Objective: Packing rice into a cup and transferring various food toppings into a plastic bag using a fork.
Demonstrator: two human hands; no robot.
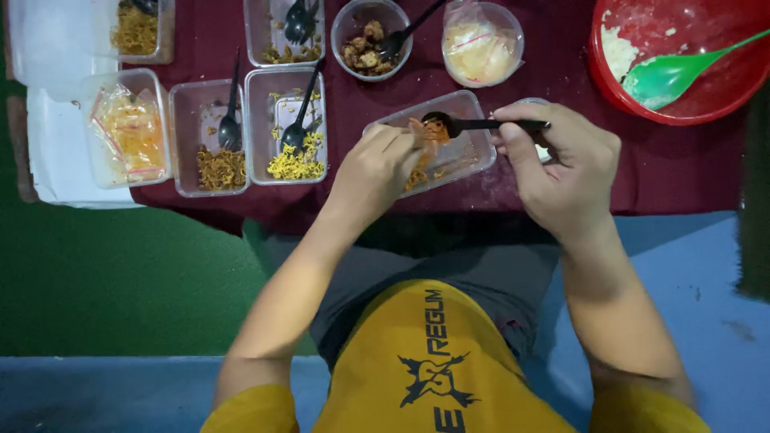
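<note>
My right hand (561, 168) holds a black plastic spoon (473, 124) by its handle, its bowl over a clear rectangular container (469, 148) of orange-brown shredded food. My left hand (377, 172) is at the container's near left side, fingertips pinching at the food by the spoon's bowl. The container sits at the front edge of the dark red tablecloth (561, 80).
Two clear tubs (210, 136) (285, 120) with fried shreds and black spoons stand to the left, a bagged tub (128, 132) beyond them. Behind are a round cup of brown chunks (369, 40), a bagged cup (481, 44), and a red bowl (682, 56) with rice and a green spoon (674, 72).
</note>
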